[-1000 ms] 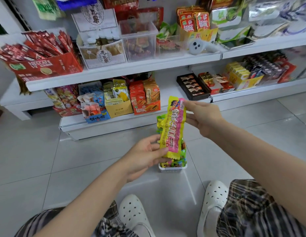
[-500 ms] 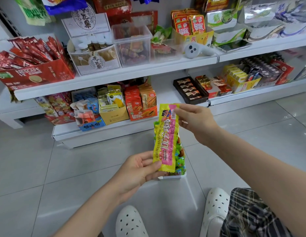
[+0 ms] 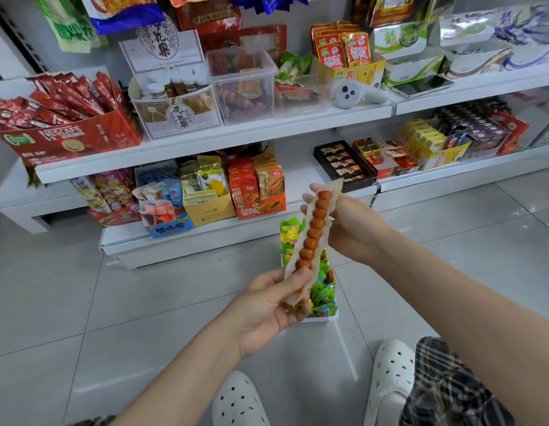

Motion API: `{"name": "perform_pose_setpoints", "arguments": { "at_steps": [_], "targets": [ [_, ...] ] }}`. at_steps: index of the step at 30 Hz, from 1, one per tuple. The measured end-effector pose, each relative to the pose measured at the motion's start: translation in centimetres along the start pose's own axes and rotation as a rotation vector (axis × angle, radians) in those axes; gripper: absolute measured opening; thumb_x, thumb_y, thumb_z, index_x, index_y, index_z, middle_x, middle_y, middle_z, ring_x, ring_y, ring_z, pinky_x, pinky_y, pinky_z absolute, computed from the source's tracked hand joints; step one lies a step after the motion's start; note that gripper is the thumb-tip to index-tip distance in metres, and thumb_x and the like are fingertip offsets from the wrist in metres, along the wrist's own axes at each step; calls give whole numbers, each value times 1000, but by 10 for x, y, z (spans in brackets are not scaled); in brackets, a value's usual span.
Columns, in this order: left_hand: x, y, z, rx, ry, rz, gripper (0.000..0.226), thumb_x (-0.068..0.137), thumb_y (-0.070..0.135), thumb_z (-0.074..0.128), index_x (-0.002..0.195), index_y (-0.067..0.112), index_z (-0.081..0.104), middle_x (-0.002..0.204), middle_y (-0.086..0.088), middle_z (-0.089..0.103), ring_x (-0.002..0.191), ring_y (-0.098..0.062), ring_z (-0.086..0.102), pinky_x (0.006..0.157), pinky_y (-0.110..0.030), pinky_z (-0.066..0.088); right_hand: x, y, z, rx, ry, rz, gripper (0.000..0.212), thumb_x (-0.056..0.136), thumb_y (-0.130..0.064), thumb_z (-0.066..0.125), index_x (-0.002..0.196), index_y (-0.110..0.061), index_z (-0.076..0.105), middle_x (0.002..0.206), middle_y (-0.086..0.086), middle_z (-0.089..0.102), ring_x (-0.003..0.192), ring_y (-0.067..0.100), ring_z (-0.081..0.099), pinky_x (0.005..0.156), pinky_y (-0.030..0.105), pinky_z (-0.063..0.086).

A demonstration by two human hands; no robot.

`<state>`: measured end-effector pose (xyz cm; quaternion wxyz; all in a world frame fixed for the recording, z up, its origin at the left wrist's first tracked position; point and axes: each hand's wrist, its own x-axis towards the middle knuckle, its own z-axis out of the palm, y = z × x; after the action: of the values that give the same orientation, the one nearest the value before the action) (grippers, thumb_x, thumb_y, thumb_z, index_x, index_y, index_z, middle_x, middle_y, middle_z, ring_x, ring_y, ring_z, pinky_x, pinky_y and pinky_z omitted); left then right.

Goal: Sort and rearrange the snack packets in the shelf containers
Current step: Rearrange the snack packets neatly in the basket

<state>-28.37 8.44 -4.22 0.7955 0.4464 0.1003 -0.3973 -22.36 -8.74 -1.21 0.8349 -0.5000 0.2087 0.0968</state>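
Observation:
A long snack packet (image 3: 313, 232) hangs in the air between both hands, its clear side up, showing a row of orange-brown balls. My left hand (image 3: 267, 305) pinches its lower end. My right hand (image 3: 346, 222) holds its upper end. Directly beneath the packet, a white container (image 3: 316, 321) rests on the floor, filled with several green, yellow and pink snack packets (image 3: 322, 296). Part of the container is hidden behind the packet and my left hand.
Two white shelves (image 3: 205, 142) stand ahead with boxes: a red Nescafe box (image 3: 67, 139), a clear bin (image 3: 245, 87), a yellow box (image 3: 205, 204) and an orange box (image 3: 260, 204). A white handheld device (image 3: 356, 93) lies on the upper shelf. My white shoes (image 3: 389, 373) rest on the tiled floor.
The packet has been turned over: its yellow and pink printed face showed before, and now the clear side with the orange-brown balls faces me. Both hands kept their hold.

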Motion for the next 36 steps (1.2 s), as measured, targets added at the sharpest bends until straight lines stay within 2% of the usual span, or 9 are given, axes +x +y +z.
{"name": "perform_pose_setpoints", "arguments": {
  "at_steps": [3, 6, 9, 14, 19, 26, 31, 34, 36],
  "targets": [
    [3, -3, 0, 186, 121, 140, 23, 86, 11, 65, 105, -2, 65, 77, -8, 70, 68, -15, 69, 62, -25, 58, -5, -9, -4, 31, -89, 96, 39, 102, -27, 43, 131, -5, 59, 140, 17, 52, 124, 28, 55, 108, 45, 39],
    [5, -5, -5, 309, 184, 229, 24, 90, 9, 63, 113, 2, 64, 96, -11, 75, 85, -25, 73, 72, -30, 59, -10, -15, -6, -29, -135, 77, 53, 102, -47, 35, 124, -7, 62, 124, 13, 66, 113, 26, 64, 96, 41, 51],
    [4, -6, -5, 338, 125, 223, 30, 89, -2, 63, 118, 4, 63, 108, -11, 73, 99, -26, 71, 83, -32, 58, -14, -17, -6, -251, -105, -14, 33, 100, -31, 50, 112, -5, 66, 102, 11, 72, 95, 22, 68, 82, 34, 59],
    [1, -4, -9, 390, 57, 207, 46, 82, -13, 66, 120, 11, 61, 111, -9, 73, 106, -22, 69, 89, -30, 55, -12, -16, -13, -310, -45, -15, 27, 99, -25, 53, 111, -4, 66, 100, 9, 69, 91, 20, 66, 92, 40, 55],
    [3, -5, -12, 391, 63, 215, 43, 82, -10, 67, 120, 9, 62, 111, -9, 73, 105, -22, 69, 87, -30, 57, -10, -17, -17, -344, -33, -6, 24, 97, -25, 59, 112, -8, 66, 102, 9, 72, 94, 21, 70, 92, 41, 55],
    [14, -9, -33, 527, 236, 236, 17, 95, 6, 59, 111, 2, 62, 105, -21, 69, 92, -26, 72, 77, -33, 60, -11, -18, -40, -768, 64, -140, 21, 93, -30, 63, 98, -14, 76, 91, 5, 74, 79, 9, 65, 70, 23, 58],
    [15, 4, -34, -148, 67, -86, 58, 93, 54, 47, 117, 5, 66, 114, -20, 67, 77, -24, 66, 77, -38, 58, -11, -13, -49, -431, -127, -53, 27, 99, -14, 51, 112, 5, 66, 105, 14, 69, 95, 16, 68, 78, 20, 56],
    [15, 7, -25, -139, -15, -59, 31, 86, 26, 62, 109, 7, 69, 104, -17, 69, 67, -14, 58, 70, -28, 57, -13, -17, -47, -224, -232, -54, 21, 98, -9, 49, 108, 1, 65, 115, 17, 65, 112, 23, 65, 91, 24, 54],
    [19, 3, -19, -13, 23, 27, 32, 81, 7, 65, 113, 10, 66, 91, -8, 69, 63, -10, 56, 66, -24, 55, -14, -20, -46, -135, -219, -19, 22, 95, -8, 53, 113, -3, 66, 124, 21, 63, 116, 27, 63, 94, 30, 53]
  ]
}}
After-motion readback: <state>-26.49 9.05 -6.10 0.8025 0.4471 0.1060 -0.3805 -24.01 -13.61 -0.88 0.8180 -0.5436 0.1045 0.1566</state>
